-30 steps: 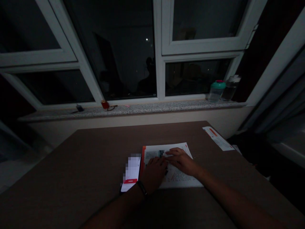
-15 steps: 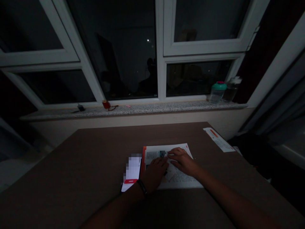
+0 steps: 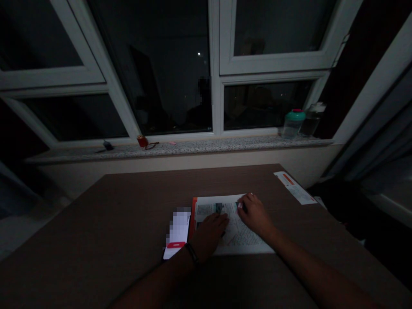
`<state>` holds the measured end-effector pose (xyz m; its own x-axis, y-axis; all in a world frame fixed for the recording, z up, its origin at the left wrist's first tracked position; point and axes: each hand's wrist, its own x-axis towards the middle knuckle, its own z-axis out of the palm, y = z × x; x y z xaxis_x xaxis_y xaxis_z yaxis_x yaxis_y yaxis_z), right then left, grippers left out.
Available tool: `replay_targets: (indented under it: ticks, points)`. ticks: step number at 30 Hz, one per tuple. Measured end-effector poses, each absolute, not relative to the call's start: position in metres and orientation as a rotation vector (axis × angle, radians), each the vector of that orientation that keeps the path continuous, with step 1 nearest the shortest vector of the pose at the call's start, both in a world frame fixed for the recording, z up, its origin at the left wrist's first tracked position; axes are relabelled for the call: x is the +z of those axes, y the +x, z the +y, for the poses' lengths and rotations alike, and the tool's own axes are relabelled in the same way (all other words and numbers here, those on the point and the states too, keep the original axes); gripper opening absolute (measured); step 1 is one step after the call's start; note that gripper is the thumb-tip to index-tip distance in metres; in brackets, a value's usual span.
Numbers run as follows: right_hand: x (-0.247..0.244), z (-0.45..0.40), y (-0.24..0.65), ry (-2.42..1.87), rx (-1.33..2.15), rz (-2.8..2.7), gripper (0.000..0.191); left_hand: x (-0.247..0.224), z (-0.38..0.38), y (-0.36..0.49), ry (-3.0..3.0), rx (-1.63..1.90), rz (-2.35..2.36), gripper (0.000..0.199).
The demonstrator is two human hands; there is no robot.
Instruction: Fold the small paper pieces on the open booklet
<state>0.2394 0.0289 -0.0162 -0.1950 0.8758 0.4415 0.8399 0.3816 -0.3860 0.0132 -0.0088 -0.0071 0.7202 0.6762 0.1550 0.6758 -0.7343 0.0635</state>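
A printed booklet (image 3: 246, 238) with a red-orange left edge lies on the table, its page covered in text and small pictures. My left hand (image 3: 210, 229), a dark band at its wrist, rests palm down across the left part of the page with fingers stretched out. Something small and dark shows beside its thumb; I cannot make it out. My right hand (image 3: 255, 214) is at the upper right of the page, fingers curled round a small pale pinkish object (image 3: 240, 205), whose kind is unclear in the dim light. A lit phone (image 3: 180, 227) lies left of the booklet.
A printed sheet (image 3: 296, 189) lies at the right edge of the brown table (image 3: 128, 214). On the windowsill (image 3: 193, 147) stand a green-lidded bottle (image 3: 293, 124), a clear bottle (image 3: 311, 120) and a small red jar (image 3: 142, 141). The room is dark.
My right hand has moved right, away from my left hand, and its fingers have curled in; a small pale object now shows at them. My left hand stays in place.
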Motion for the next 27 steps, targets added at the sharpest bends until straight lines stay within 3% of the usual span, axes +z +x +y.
replay_targets:
  ticks: [14, 21, 27]
  points:
    - [-0.02, 0.028, 0.238, -1.27, 0.278, -2.054, 0.005, -0.001, -0.009, 0.014, 2.834, 0.218, 1.115, 0.05]
    - [-0.024, 0.032, 0.237, -1.049, 0.415, -2.023, 0.003, 0.002, -0.01, 0.014, 2.793, 0.219, 1.052, 0.052]
    - [-0.023, 0.029, 0.234, -1.105, 0.513, -1.924, 0.008, 0.011, -0.015, 0.017, 2.736, 0.301, 1.03, 0.043]
